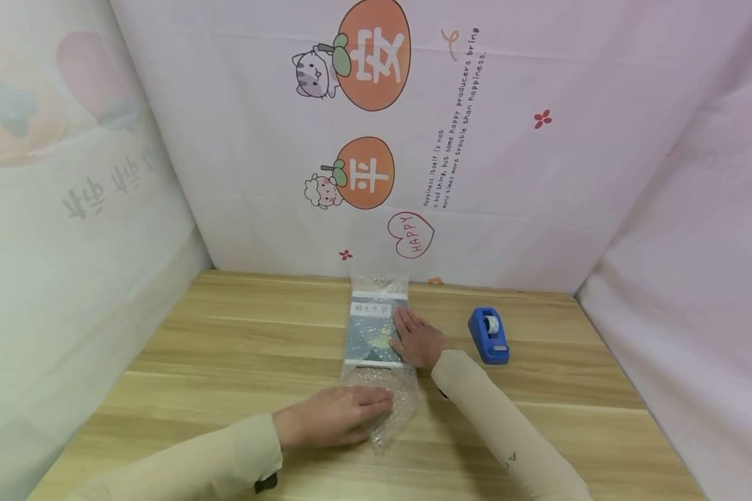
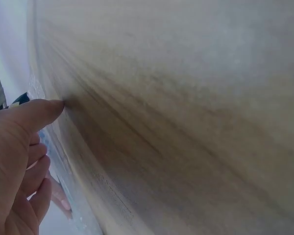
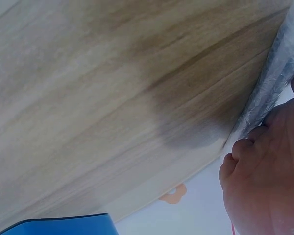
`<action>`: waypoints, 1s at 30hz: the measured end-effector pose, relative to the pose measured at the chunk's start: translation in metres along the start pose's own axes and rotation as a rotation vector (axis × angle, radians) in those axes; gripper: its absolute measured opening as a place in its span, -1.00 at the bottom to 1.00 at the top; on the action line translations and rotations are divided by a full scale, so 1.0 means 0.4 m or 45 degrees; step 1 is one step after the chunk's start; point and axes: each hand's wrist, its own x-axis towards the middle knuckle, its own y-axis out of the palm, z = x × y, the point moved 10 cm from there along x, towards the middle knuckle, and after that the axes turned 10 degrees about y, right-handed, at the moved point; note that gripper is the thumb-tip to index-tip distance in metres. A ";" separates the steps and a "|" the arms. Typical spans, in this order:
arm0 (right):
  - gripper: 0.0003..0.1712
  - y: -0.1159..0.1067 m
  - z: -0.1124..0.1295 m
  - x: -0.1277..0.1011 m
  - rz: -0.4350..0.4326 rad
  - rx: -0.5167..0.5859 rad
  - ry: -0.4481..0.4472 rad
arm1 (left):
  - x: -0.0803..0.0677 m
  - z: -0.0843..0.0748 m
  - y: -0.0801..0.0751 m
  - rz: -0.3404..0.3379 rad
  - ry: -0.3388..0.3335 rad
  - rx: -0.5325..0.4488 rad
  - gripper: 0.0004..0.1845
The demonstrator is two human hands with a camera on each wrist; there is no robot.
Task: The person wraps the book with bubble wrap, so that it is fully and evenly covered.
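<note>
A blue-green book with a pale title band lies inside clear bubble wrap on the wooden table. The wrap extends past both the far and near ends of the book. My right hand rests on the book's right edge, fingers laid over the wrapped cover. Nearer to me, my left hand lies across the near flap of wrap, its fingers on the plastic. In the left wrist view the left thumb reaches toward the tabletop. The right wrist view catches the wrap's side edge beside the right hand.
A blue tape dispenser with a roll of tape stands to the right of the right hand. The wooden table meets a printed white cloth backdrop behind, with cloth walls at both sides.
</note>
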 end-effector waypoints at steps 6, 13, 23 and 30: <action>-0.15 0.001 0.001 0.003 -0.019 0.020 -0.018 | -0.006 0.015 0.009 0.012 -0.012 -0.082 -0.38; -0.17 -0.023 0.008 -0.011 0.006 0.011 -0.008 | -0.013 0.030 -0.005 -0.058 0.019 -0.137 -0.60; -0.15 -0.015 0.002 0.000 0.041 0.077 -0.028 | -0.022 0.061 -0.048 -0.300 -0.047 -0.219 -0.82; -0.15 -0.010 -0.006 0.006 0.134 0.197 -0.019 | -0.022 0.094 -0.080 -0.379 -0.101 -0.371 -0.78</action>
